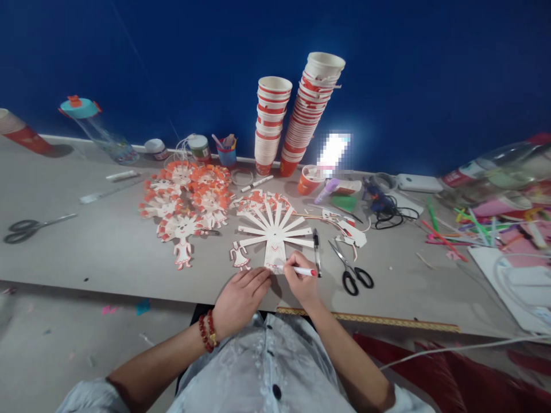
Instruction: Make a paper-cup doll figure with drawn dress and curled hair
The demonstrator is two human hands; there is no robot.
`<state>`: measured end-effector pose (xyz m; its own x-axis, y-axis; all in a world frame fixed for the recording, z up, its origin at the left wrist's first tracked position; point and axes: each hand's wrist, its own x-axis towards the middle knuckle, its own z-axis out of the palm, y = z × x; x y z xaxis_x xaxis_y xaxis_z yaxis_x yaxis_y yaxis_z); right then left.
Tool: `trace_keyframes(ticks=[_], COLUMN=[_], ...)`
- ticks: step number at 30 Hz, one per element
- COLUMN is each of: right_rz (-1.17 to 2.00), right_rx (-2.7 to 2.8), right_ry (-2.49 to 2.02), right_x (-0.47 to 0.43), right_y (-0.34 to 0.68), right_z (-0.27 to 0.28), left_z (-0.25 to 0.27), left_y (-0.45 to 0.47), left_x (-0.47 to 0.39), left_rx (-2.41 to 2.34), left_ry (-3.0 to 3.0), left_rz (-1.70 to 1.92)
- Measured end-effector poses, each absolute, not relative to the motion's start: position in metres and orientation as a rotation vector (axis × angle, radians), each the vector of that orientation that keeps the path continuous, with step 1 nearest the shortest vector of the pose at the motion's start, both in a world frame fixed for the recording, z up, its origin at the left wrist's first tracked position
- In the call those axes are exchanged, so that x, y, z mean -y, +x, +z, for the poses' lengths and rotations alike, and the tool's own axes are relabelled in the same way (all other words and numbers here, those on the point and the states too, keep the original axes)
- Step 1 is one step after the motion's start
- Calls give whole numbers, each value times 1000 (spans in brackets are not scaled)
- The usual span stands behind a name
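Observation:
My right hand (301,278) grips a white marker with a red end (307,271), its tip at the lower edge of a white paper cutout (275,241). Strips fan out from the cutout's top, and red lines mark its lower part. My left hand (244,292) lies with fingers extended at the cutout's bottom edge. Just left of the cutout is a small paper dress shape (240,256) outlined in red. A black pen (317,252) lies along its right side. Farther right rest open scissors (352,269) with black handles.
Finished-looking orange-and-white paper figures (185,201) are piled to the left. Two tall stacks of paper cups (269,126) stand against the blue wall. A second pair of scissors (26,229) lies far left. Coloured strips and scraps (495,223) clutter the right side, beside bottles.

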<state>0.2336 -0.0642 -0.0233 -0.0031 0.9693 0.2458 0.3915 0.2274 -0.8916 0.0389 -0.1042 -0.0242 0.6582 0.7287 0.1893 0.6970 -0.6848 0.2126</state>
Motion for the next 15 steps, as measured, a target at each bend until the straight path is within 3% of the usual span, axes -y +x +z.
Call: trace_keyframes(ticks=[15], right_rz=[817], right_rx=[1513], right_ry=[-1293], right_x=[65], right_y=[234], right_z=[-22], left_z=[-22], left_y=[39], left_x=[104], left_rx=[-1187], left_ry=[2735], left_rz=[374])
